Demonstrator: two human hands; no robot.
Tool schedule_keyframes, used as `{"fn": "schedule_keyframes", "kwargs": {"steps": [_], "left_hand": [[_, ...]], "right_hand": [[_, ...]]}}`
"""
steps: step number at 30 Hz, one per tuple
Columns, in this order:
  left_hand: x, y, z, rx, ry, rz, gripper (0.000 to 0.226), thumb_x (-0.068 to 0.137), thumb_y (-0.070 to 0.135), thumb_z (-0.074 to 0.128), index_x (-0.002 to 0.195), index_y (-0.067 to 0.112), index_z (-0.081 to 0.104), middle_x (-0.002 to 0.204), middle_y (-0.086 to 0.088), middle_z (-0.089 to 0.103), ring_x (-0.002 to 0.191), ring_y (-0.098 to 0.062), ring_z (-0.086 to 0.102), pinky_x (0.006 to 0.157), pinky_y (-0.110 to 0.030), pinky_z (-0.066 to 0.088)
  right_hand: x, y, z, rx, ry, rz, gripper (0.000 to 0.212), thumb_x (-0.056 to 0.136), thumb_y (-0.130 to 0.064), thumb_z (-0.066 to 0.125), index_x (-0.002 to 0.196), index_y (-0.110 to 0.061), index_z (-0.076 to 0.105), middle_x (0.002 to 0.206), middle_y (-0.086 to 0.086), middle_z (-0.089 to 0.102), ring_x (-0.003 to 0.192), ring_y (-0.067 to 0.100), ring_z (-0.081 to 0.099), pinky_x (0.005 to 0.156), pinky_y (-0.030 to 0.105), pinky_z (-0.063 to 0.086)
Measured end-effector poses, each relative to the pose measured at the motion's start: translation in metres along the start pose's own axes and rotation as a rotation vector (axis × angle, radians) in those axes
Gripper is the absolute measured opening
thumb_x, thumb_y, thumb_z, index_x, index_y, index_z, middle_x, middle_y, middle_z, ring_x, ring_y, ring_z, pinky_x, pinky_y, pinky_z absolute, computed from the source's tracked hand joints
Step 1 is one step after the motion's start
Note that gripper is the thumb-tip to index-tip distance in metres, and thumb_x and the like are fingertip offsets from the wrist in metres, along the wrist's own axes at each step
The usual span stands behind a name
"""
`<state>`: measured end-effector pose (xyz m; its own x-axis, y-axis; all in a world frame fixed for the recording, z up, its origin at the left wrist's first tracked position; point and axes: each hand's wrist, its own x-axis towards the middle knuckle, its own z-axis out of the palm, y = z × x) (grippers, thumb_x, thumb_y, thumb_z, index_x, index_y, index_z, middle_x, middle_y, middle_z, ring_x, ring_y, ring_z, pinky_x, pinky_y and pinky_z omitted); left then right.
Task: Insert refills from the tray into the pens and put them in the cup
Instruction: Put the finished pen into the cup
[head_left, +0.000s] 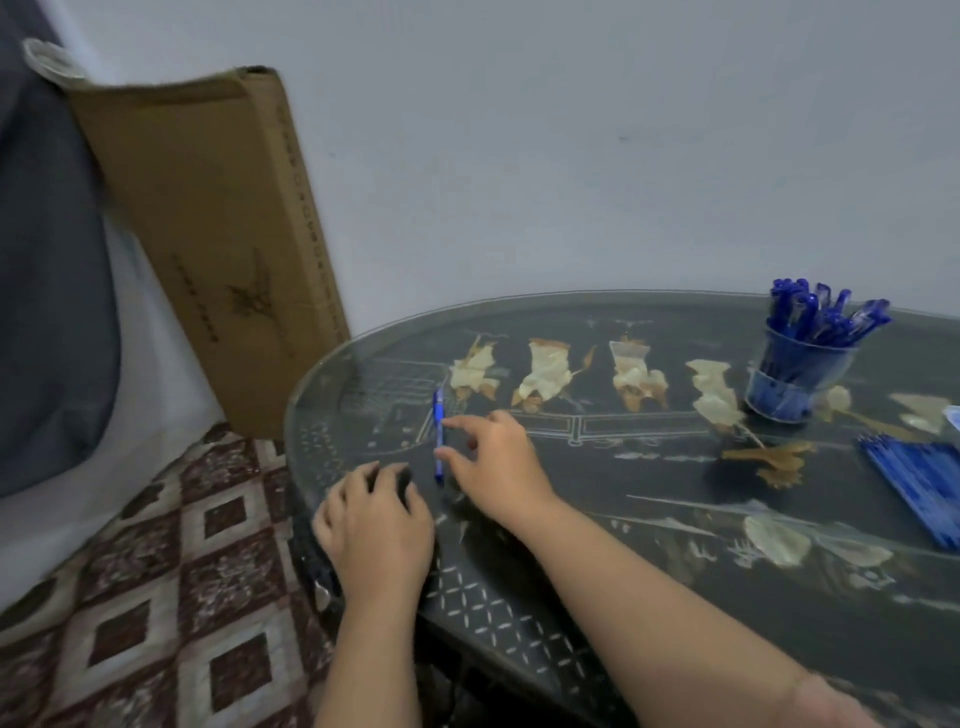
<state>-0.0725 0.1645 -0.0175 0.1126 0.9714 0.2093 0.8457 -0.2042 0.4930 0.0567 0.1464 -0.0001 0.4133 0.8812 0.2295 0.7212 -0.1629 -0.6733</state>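
One blue pen (439, 431) lies flat on the dark table (623, 519), near its left side. The right hand (501, 457) is just beside it on the right. Its index finger and thumb are spread apart, not closed, with the tips almost at the barrel. The left hand (376, 519) rests palm down at the rim with bent fingers — I cannot tell if it holds something. The cup (797, 374) of pens stands well apart, far right.
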Motion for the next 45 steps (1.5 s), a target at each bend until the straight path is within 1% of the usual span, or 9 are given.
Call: {"fn": "schedule_keyframes", "kwargs": {"steps": [3,7,16,20,25,28,32,38,45], "left_hand": [[0.001,-0.003,0.004,-0.009,0.045,0.015,0.028,0.093,0.032,0.057,0.120,0.030,0.065,0.138,0.004,0.053,0.133,-0.022,0.038,0.109,-0.042,0.021],[0.004,-0.004,0.004,0.003,0.046,0.003,0.031,0.095,0.034,0.053,0.124,0.035,0.061,0.140,0.009,0.049,0.135,-0.019,0.034,0.110,-0.040,0.020],[0.004,0.005,0.001,0.016,-0.039,0.014,0.032,0.098,0.034,0.047,0.129,0.036,0.054,0.144,0.008,0.043,0.137,-0.021,0.030,0.113,-0.043,0.017],[0.000,0.021,0.006,0.015,-0.083,0.063,0.035,0.098,0.033,0.046,0.133,0.036,0.050,0.146,0.008,0.041,0.137,-0.020,0.030,0.114,-0.042,0.018],[-0.017,0.059,0.024,-0.066,-0.106,0.192,0.038,0.097,0.030,0.048,0.136,0.035,0.049,0.144,0.009,0.043,0.136,-0.019,0.032,0.112,-0.040,0.021],[-0.031,0.084,0.033,-0.118,-0.111,0.273,0.040,0.097,0.029,0.049,0.137,0.036,0.047,0.141,0.009,0.045,0.135,-0.018,0.033,0.111,-0.039,0.022],[-0.052,0.112,0.048,-0.227,-0.226,0.531,0.040,0.096,0.028,0.054,0.133,0.042,0.049,0.135,0.018,0.047,0.130,-0.010,0.037,0.110,-0.034,0.022],[-0.075,0.140,0.064,-0.344,-0.211,0.768,0.012,0.088,0.033,0.067,0.098,0.040,0.068,0.095,0.015,0.061,0.096,-0.009,0.058,0.089,-0.027,0.027],[-0.110,0.162,0.079,-0.395,-0.277,0.917,0.016,0.092,0.045,0.054,0.101,0.039,0.066,0.090,0.014,0.059,0.089,-0.008,0.057,0.089,-0.030,0.033]], "right_hand": [[0.010,-0.008,0.021,-0.086,-0.061,-0.001,0.045,0.090,-0.035,0.065,0.134,-0.025,0.058,0.116,0.009,0.050,0.110,0.028,0.053,0.094,0.036,0.048],[0.013,-0.003,0.024,-0.162,-0.046,-0.007,0.036,0.094,-0.016,0.054,0.128,-0.013,0.064,0.112,0.011,0.050,0.104,0.031,0.055,0.089,0.036,0.048],[-0.009,0.040,-0.014,-0.183,-0.017,-0.009,0.036,0.095,-0.008,0.050,0.127,-0.016,0.065,0.093,0.004,0.044,0.093,0.028,0.052,0.080,0.032,0.045],[-0.034,0.065,-0.040,-0.144,0.046,-0.012,0.033,0.096,-0.009,0.052,0.122,-0.020,0.068,0.087,-0.001,0.044,0.084,0.017,0.045,0.073,0.025,0.036],[-0.071,0.090,-0.078,-0.133,0.157,-0.027,0.032,0.092,-0.005,0.059,0.115,-0.021,0.073,0.083,-0.002,0.049,0.082,0.017,0.050,0.071,0.024,0.039],[-0.094,0.105,-0.105,-0.132,0.209,-0.044,0.034,0.090,-0.001,0.060,0.111,-0.024,0.074,0.079,-0.006,0.049,0.080,0.012,0.048,0.070,0.011,0.035],[-0.126,0.128,-0.141,-0.157,0.298,-0.032,0.038,0.087,0.003,0.063,0.104,-0.029,0.075,0.079,-0.010,0.051,0.081,0.010,0.047,0.074,0.007,0.034],[-0.169,0.161,-0.187,-0.166,0.374,-0.007,0.048,0.086,0.009,0.062,0.105,-0.033,0.074,0.087,-0.010,0.055,0.088,0.007,0.053,0.078,0.010,0.038],[-0.187,0.173,-0.188,-0.260,0.404,-0.027,0.037,0.083,-0.024,0.075,0.110,-0.048,0.067,0.087,-0.020,0.057,0.082,0.013,0.044,0.080,0.010,0.032]]}}
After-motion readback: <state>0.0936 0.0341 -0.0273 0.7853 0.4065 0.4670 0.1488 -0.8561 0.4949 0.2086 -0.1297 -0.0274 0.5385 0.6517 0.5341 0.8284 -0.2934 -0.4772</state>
